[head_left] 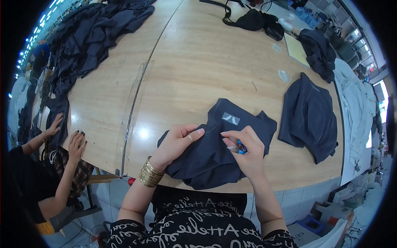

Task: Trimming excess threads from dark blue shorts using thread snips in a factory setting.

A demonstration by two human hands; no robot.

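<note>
Dark garment (pixel 206 159), one, crumpled; at the bench's (pixel 194 74) near edge, before the person; pale patch (pixel 230 118) on its far part. Left hand (pixel 180 142): grip closed on a fold of the garment, thumb on top; ring on a finger, gold bangles (pixel 151 172) at the wrist. Right hand (pixel 248 151): over the garment, right of the left hand; grip narrow, thumb and forefinger tips near each other; blue item (pixel 241 147) at the fingers, whether gripped or worn cannot be told, nor whether the tips pinch anything. Second garment (pixel 310 118), dark, to the right; dark pile (pixel 91 41), far left; yellow sheet (pixel 295 50), far right; black bag (pixel 250 20), far edge; white cloth (pixel 353 111), beyond the bench's right edge; co-worker (pixel 25 182), at left, both hands at the bench.
</note>
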